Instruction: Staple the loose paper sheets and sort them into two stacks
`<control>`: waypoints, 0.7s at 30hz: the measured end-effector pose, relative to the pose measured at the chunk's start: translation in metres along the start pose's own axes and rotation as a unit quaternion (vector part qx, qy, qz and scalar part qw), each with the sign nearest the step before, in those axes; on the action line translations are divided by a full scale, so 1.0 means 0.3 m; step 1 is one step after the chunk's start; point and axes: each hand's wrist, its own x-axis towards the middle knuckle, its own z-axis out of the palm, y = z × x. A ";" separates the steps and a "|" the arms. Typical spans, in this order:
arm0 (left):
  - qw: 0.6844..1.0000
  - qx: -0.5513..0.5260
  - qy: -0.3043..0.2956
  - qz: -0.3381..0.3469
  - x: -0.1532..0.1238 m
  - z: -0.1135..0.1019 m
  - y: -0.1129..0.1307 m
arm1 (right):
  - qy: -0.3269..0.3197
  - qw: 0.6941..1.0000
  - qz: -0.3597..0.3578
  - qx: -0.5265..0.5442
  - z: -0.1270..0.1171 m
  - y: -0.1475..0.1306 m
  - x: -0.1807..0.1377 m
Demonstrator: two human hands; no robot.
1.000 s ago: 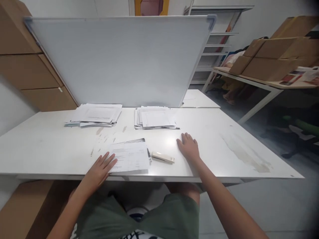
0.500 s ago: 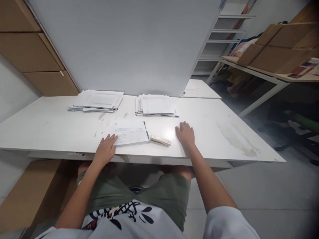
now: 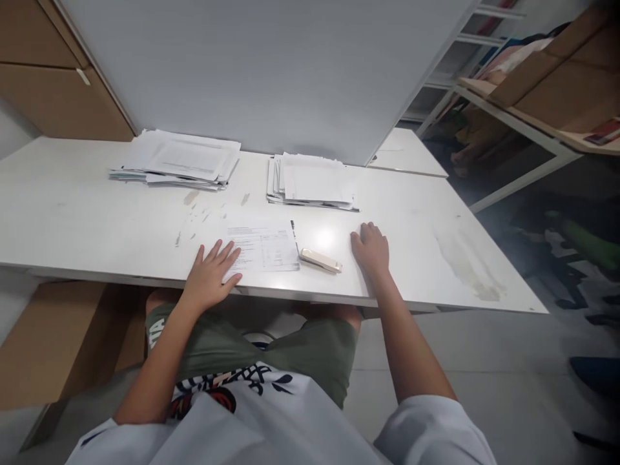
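On the white table lies a printed sheet [image 3: 264, 248], apparently the top of a thin stack. My left hand [image 3: 210, 274] is open, fingers spread, its fingertips over the sheet's left edge and its thumb near the lower left corner. Just right of the sheet rests a cream stapler [image 3: 320, 260], apart from both hands. Farther right, my right hand [image 3: 372, 250] rests on the tabletop with loosely bent fingers and the thumb a little apart. I see nothing held in it.
Two paper piles, one on the left [image 3: 181, 158] and one in the middle [image 3: 317, 179], lie at the back against a grey-white panel [image 3: 271, 71]. Cardboard boxes [image 3: 62, 100] stand at left. An open carton [image 3: 53, 336] is below the table [image 3: 411, 258]. Another table [image 3: 513, 119] is at right.
The view has tilted down and shifted. My left hand has spread its fingers at the sheet's left edge. My right hand stays on the table with its fingers slightly more bent.
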 end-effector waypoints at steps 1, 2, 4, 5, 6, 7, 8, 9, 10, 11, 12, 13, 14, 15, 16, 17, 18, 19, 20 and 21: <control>1.000 0.000 0.001 0.017 -0.003 0.002 0.001 | 0.001 1.000 -0.001 0.001 0.000 0.003 0.000; 1.000 0.000 0.004 0.030 -0.005 0.004 0.003 | 0.001 1.000 -0.001 0.001 0.000 0.006 0.000; 0.999 0.001 0.012 0.041 -0.008 0.007 0.005 | 0.001 1.000 -0.001 0.001 0.002 0.011 0.001; 0.999 0.001 0.017 0.045 -0.008 0.008 0.006 | 0.003 1.000 -0.001 0.001 0.003 0.014 0.001; 0.999 0.001 0.022 0.050 -0.009 0.009 0.007 | 0.007 1.000 -0.001 0.001 0.004 0.017 0.001; 0.998 0.001 0.026 0.056 -0.009 0.010 0.007 | 0.012 1.000 -0.001 0.002 0.006 0.020 0.001; 0.997 -0.001 0.031 0.064 -0.010 0.011 0.006 | 0.017 1.000 -0.004 0.003 0.008 0.023 0.001; 0.997 -0.002 0.038 0.072 -0.010 0.012 0.004 | 0.023 1.000 -0.007 0.004 0.011 0.026 0.001; 0.996 -0.003 0.046 0.080 -0.012 0.012 0.002 | 0.027 1.000 -0.010 0.005 0.013 0.029 0.002; 0.994 -0.004 0.055 0.090 -0.014 0.013 -0.001 | 0.029 0.999 -0.013 0.006 0.015 0.032 0.003; 0.993 -0.004 0.065 0.101 -0.017 0.014 -0.004 | 0.030 0.999 -0.015 0.007 0.016 0.035 0.004; 0.991 -0.003 0.075 0.113 -0.020 0.014 -0.006 | 0.031 0.999 -0.017 0.008 0.017 0.038 0.005; 0.989 -0.001 0.084 0.125 -0.024 0.013 -0.005 | 0.033 0.999 -0.018 0.009 0.017 0.041 0.006; 0.987 0.001 0.088 0.136 -0.027 0.011 -0.001 | 0.035 0.999 -0.020 0.009 0.017 0.043 0.008; 0.985 0.002 0.088 0.149 -0.029 0.008 0.007 | 0.037 0.999 -0.022 0.010 0.016 0.045 0.009; 0.983 0.003 0.082 0.161 -0.029 0.004 0.022 | 0.038 0.999 -0.024 0.010 0.015 0.047 0.010; 0.982 0.003 0.072 0.175 -0.025 -0.002 0.043 | 0.039 0.999 -0.024 0.009 0.015 0.049 0.011; 0.981 0.003 0.060 0.187 -0.019 -0.007 0.071 | 0.041 0.999 -0.023 0.008 0.015 0.050 0.012; 0.980 0.002 0.048 0.196 -0.008 -0.013 0.105 | 0.042 0.999 -0.021 0.006 0.015 0.051 0.013; 0.979 0.001 0.038 0.200 0.006 -0.018 0.144 | 0.045 0.999 -0.021 0.004 0.015 0.053 0.015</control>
